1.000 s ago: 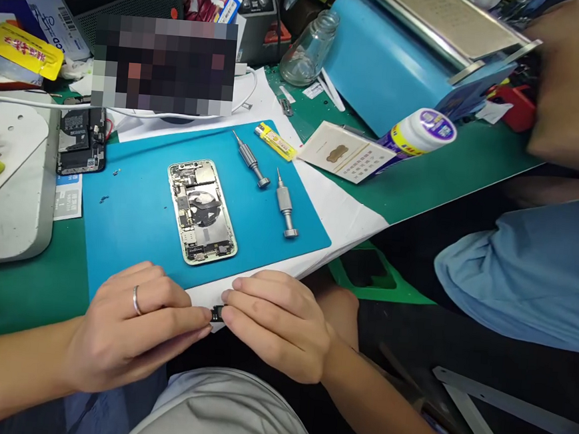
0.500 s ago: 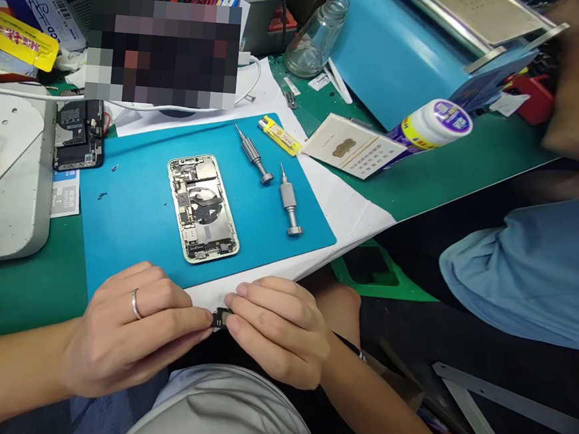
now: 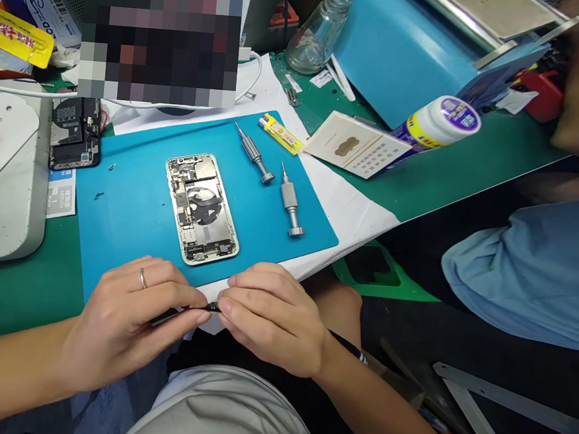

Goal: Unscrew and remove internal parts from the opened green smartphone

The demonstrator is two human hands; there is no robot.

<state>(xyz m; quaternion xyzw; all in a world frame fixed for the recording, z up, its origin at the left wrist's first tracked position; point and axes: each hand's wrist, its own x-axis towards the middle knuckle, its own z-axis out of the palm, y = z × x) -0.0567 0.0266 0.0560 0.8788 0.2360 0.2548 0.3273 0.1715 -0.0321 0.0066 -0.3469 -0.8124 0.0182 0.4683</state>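
Beneath nearly everything, a green tabletop (image 3: 500, 150), with a white sheet (image 3: 364, 216) spread over part of it. On the far side of the tabletop, a bulky blue machine (image 3: 408, 46) with a metal-edged flat top. Over the white sheet, a blue mat (image 3: 129, 218), lying flat. Out to the right, past the tabletop's edge, the blue garment (image 3: 531, 263) of another person. At the mat's near edge, left hand (image 3: 136, 318) and right hand (image 3: 272, 316), fingertips nearly meeting. Just beyond both, on the mat, an opened phone (image 3: 204, 210) with inner boards bare. Off the mat to the right, a pale card (image 3: 358, 145), with a white bottle (image 3: 440, 125) just behind. Near the blue machine, a clear glass jar (image 3: 318, 35). Right of the phone, on the mat, two silver screwdrivers (image 3: 289, 198), lying apart from each other. At the mat's far right corner, a yellow lighter (image 3: 280, 133). Between the hands, a small black part (image 3: 212, 306), largely hidden: left grip pinched on one end, right grip closed on the other. On the mat's left side, tiny dark bits (image 3: 99, 196).
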